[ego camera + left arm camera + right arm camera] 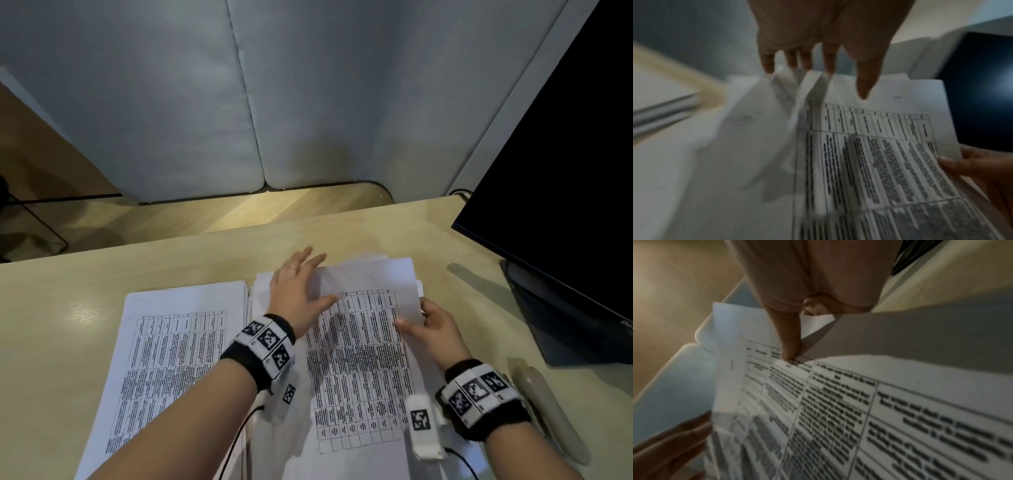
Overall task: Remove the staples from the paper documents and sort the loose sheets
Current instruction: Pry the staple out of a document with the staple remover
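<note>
Printed sheet (pixel 359 359), text unreadable, pinched by right hand (pixel 433 329)

Pale wooden desk (pixel 137 270), grey padded partition (pixel 171 102), dark monitor (pixel 565 171) right.

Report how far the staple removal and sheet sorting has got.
Done, apparently: a pile lies flat on the desk's left side. In hand: the right hand pinches the top sheet's edge while the left hand rests open on the stack beneath. Left: that stack; staples are not discernible.
</note>
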The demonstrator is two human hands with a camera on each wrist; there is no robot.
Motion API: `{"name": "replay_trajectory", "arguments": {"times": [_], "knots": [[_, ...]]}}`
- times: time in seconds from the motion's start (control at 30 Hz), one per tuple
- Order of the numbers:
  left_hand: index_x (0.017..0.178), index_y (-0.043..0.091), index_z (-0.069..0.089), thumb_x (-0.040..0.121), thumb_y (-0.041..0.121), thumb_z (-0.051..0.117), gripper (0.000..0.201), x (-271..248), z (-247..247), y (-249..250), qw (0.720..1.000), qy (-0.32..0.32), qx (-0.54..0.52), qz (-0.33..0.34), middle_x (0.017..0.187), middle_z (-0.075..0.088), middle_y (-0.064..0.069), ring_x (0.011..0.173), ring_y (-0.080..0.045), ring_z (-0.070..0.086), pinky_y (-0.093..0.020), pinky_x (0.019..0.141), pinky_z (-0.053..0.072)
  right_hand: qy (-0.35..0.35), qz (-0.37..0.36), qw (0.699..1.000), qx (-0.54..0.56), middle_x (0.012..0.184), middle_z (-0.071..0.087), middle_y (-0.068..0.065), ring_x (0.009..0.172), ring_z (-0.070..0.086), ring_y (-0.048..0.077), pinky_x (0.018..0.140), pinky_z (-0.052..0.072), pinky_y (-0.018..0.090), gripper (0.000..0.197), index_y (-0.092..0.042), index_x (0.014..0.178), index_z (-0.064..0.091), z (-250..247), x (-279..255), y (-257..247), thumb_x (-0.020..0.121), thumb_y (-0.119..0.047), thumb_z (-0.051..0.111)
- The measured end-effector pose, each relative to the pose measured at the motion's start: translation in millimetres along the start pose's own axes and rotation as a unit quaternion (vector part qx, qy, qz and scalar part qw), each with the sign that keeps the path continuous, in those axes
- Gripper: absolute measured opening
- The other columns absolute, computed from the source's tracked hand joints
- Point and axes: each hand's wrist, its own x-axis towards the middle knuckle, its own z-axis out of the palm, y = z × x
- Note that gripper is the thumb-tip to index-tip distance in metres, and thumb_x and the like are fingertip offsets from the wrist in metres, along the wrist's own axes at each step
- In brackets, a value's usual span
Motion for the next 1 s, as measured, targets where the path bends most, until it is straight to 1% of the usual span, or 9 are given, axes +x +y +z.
{"name": "replay_trajectory", "arguments": {"times": [0.07,0.13,0.2,0.3,0.4,0.5,0.67,0.87,1.0], "knots": [[0.137,0.034,0.037,0.081,0.049,0.061,0.063,1,-6,26,0.997,-0.046,0.034,0.053,0.140,0.044,0.010,0.131,-0.010,0.036,-0.038,0.115,0.003,-0.023,-0.005,0.999,0.026,0.088,0.075,0.000,0.082,0.070,0.013,0.068,0.054,0.019,0.030,-0.010,0.100,0.062,-7,-11,-4,0.074,0.005,0.067],[0.130,0.026,0.050,0.081,0.047,0.063,0.055,4,-6,45,0.994,-0.092,0.008,0.049,0.125,0.060,0.004,0.118,-0.013,0.050,-0.031,0.110,0.019,-0.033,-0.006,0.998,0.046,0.091,0.074,0.005,0.086,0.069,0.018,0.071,0.055,0.023,0.031,-0.006,0.102,0.062,-14,-21,-6,0.073,0.003,0.069],[0.102,0.017,0.068,0.080,0.037,0.069,0.030,3,-2,57,0.990,-0.122,-0.067,0.035,0.096,0.069,-0.002,0.091,-0.016,0.062,-0.025,0.085,0.043,-0.025,-0.012,0.999,0.031,0.088,0.074,0.005,0.085,0.069,0.019,0.072,0.055,0.023,0.027,-0.008,0.096,0.065,-23,-30,-1,0.073,-0.016,0.076],[0.072,0.015,0.066,0.080,0.028,0.071,0.016,-1,9,65,0.983,-0.156,-0.085,0.037,0.065,0.063,0.000,0.062,-0.014,0.056,-0.025,0.061,0.041,0.115,-0.004,0.990,-0.087,0.088,0.069,0.001,0.090,0.064,0.023,0.077,0.053,0.031,0.021,-0.020,0.083,0.068,-52,-39,13,0.073,-0.036,0.076],[0.074,0.011,0.068,0.080,0.029,0.070,0.019,-7,18,65,0.980,-0.170,-0.096,0.030,0.064,0.061,0.001,0.059,-0.006,0.053,-0.020,0.059,0.037,0.299,0.156,0.863,-0.375,0.126,0.049,0.015,0.112,0.047,0.032,0.089,0.041,0.037,0.033,-0.015,0.117,0.058,-96,-51,23,0.085,-0.023,0.064],[0.053,0.014,0.051,0.083,0.030,0.067,0.038,-11,26,65,0.982,-0.166,-0.089,0.027,0.046,0.038,0.005,0.039,-0.004,0.035,-0.016,0.045,0.024,0.286,0.305,0.790,-0.449,0.125,0.048,0.020,0.115,0.045,0.034,0.097,0.034,0.041,0.047,-0.006,0.121,0.052,-131,-59,44,0.087,-0.038,0.057],[0.042,0.019,0.046,0.083,0.027,0.067,0.048,-12,31,70,0.978,-0.167,-0.121,0.027,0.040,0.028,0.008,0.038,-0.007,0.026,-0.019,0.045,0.019,0.263,0.284,0.808,-0.444,0.106,0.061,0.021,0.091,0.058,0.030,0.079,0.046,0.032,0.043,0.000,0.107,0.062,-140,-61,55,0.082,-0.034,0.068],[0.063,0.010,0.061,0.087,0.028,0.063,0.030,-9,33,70,0.978,-0.171,-0.122,0.007,0.047,0.043,0.010,0.043,-0.003,0.037,-0.017,0.048,0.027,0.224,0.011,0.913,-0.341,0.094,0.056,0.009,0.088,0.055,0.028,0.073,0.042,0.031,0.032,-0.011,0.098,0.057,-94,-70,-3,0.076,-0.026,0.075],[0.081,0.006,0.070,0.089,0.031,0.060,0.028,-8,34,75,0.978,-0.173,-0.117,-0.012,0.063,0.056,-0.001,0.057,-0.014,0.047,-0.024,0.055,0.035,0.122,-0.085,0.909,-0.389,0.098,0.048,-0.001,0.090,0.044,0.014,0.074,0.030,0.021,0.038,-0.012,0.109,0.057,-39,-70,-27,0.081,-0.032,0.070]]}}
